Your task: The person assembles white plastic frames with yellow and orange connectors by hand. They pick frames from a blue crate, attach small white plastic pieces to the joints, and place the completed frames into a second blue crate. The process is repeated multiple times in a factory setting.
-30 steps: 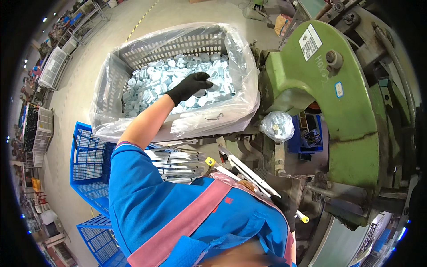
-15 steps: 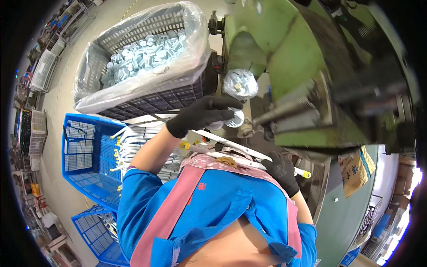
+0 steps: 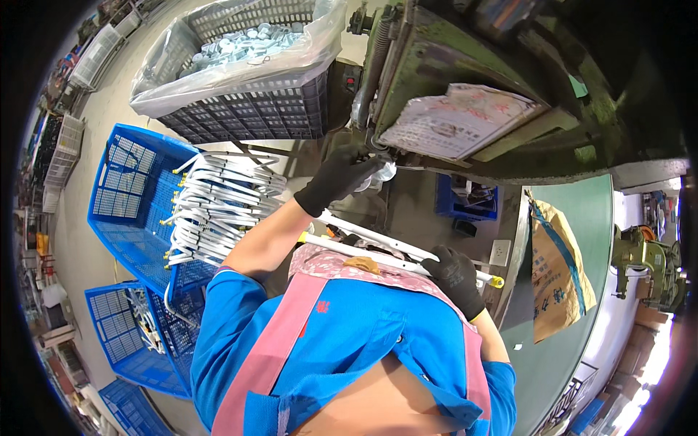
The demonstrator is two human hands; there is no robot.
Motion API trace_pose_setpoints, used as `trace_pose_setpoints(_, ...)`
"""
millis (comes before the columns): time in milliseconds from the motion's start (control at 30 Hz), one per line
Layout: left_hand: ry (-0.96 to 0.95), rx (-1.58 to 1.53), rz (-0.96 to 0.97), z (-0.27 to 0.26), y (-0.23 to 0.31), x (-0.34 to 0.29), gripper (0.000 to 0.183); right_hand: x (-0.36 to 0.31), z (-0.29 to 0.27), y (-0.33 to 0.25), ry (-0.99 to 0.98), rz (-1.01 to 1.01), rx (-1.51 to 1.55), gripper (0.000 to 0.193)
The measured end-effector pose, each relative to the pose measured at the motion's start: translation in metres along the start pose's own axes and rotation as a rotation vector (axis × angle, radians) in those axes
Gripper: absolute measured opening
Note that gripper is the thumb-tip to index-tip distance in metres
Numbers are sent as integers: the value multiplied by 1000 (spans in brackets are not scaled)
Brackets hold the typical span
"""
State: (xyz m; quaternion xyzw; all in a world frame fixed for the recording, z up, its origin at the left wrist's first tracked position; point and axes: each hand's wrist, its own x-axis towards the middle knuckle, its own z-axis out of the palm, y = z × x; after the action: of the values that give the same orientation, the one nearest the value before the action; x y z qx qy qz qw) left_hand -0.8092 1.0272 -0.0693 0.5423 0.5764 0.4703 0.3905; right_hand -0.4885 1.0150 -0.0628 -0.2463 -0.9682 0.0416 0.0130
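My left hand [image 3: 338, 178], in a black glove, pinches a shiny round metal disc [image 3: 385, 173] just below the lower edge of a green machine [image 3: 407, 80]. What the disc touches under the machine is hard to make out. My right hand [image 3: 456, 277], also gloved in black, is closed around a white tube frame [image 3: 378, 237] with yellow end caps. This frame lies across my front at waist height, against the pink patterned apron [image 3: 320, 266].
A black crate [image 3: 247, 112] lined with clear plastic holds pale discs [image 3: 251, 45]. White bent tubes [image 3: 218, 207] lie by a blue crate [image 3: 120, 218]. Under the machine sits a small blue bin [image 3: 445, 205]. A brown sack [image 3: 556, 269] lies on the green surface [image 3: 545, 378] at right.
The view has shifted, and more of the machine's front and its paper sheet now show. My left hand has brought the disc close under the machine's edge. My right hand keeps its hold.
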Motion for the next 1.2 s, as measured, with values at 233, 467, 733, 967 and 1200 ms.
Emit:
trace_pose_setpoints(233, 66, 327, 256, 7, -33, -3, 31, -8, 5, 4, 14, -12, 28, 14)
trace_pose_setpoints(467, -7, 526, 268, -2, -34, -25, 25, -4, 1, 1, 42, 14, 54, 14)
trace_pose_setpoints(733, 73, 575, 570, -3, -41, 4, 24, 19, -6, -7, 126, 26, 13, 10)
trace_pose_setpoints(967, -98, 597, 421, -7, -47, -1, 29, 37, -10, -11, 140, 20, 42, 16)
trace_pose_setpoints(1200, -152, 553, 420, -13, -35, 6, 34, 49, -15, -10, 126, 2, 21, 18)
